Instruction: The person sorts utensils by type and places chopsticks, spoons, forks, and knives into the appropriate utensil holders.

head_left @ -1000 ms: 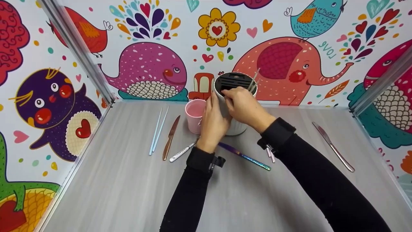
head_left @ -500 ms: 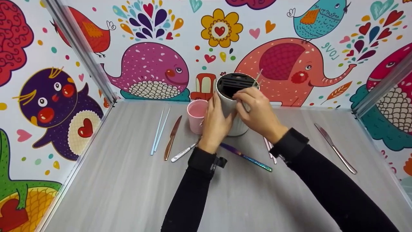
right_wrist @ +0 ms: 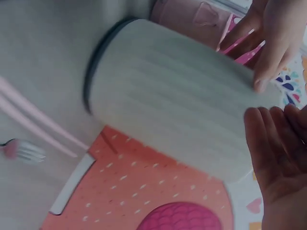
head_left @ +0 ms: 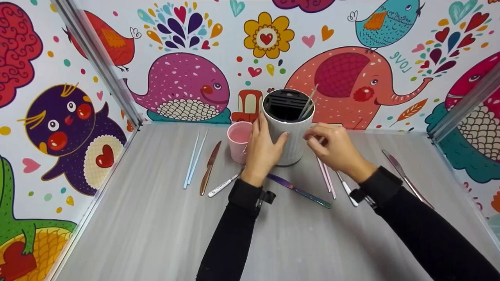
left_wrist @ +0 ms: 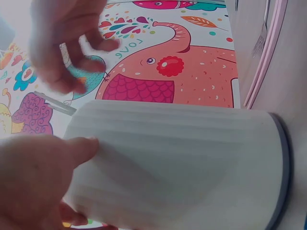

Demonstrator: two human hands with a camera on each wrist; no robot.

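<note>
Left hand [head_left: 262,151] grips white ribbed holder [head_left: 291,140] on desk [head_left: 156,234].
Right hand [head_left: 338,150] beside it, grip loose, holding nothing; wall reads mirrored "LOVE" [head_left: 400,62].

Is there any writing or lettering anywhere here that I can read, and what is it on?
"LOVE": on the wall picture, by the elephant's trunk; it reads mirrored in the head view.
Also in the left wrist view, tilted.
No readable text on the white holder, pink cup or cutlery.

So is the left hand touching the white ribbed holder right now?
Touching. In the head view the left hand wraps the white ribbed holder, thumb on its front; the left wrist view shows fingers pressed against its side.
</note>
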